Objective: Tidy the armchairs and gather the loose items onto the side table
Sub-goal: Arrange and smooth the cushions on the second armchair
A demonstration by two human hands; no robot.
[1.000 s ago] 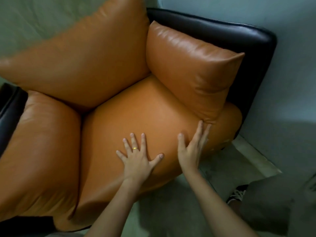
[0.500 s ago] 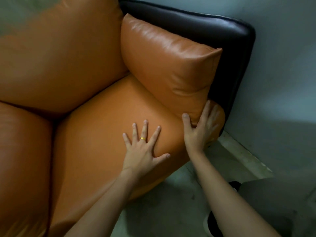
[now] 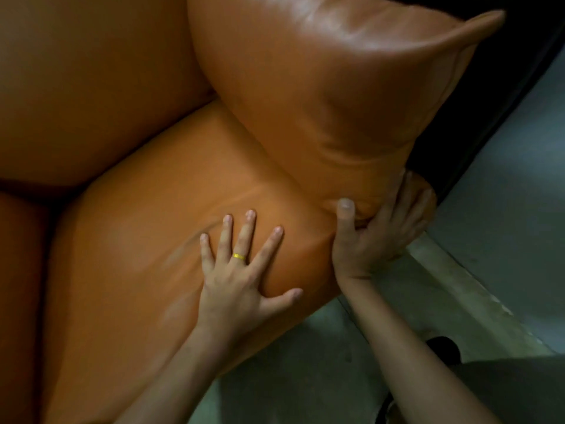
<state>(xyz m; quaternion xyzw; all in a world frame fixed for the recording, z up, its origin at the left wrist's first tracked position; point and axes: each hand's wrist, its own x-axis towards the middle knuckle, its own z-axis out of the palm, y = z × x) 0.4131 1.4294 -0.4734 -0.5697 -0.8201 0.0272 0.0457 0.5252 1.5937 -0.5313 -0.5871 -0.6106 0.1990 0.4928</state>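
The armchair's seat cushion, smooth tan-orange leather with a rounded front edge, fills the middle of the view and runs down toward 7 o'clock. The left hand lies flat on it near its front edge, fingers spread and straight, thumb over the rounded edge; its grip is fully open and has hold of nothing, and the leather dimples and creases faintly around the palm. A thin gold ring sits on one finger. At 3 o'clock from that hand, the right hand has its grip closed on the bottom corner of the side cushion, the thumb pressed on the front face and the fingers curled round behind the corner. This cushion is a plump, glossy, pillow-shaped piece standing on edge along the seat's right side, its upper corner pointed toward 2 o'clock and folds gathered near the held corner. The back cushion bulges at 10 o'clock, touching both. Another orange cushion shows at 8 o'clock. The black leather frame edges the chair at 2 o'clock, close beside a pale wall. Bare grey-green floor lies open from 5 to 6 o'clock, between the forearms.
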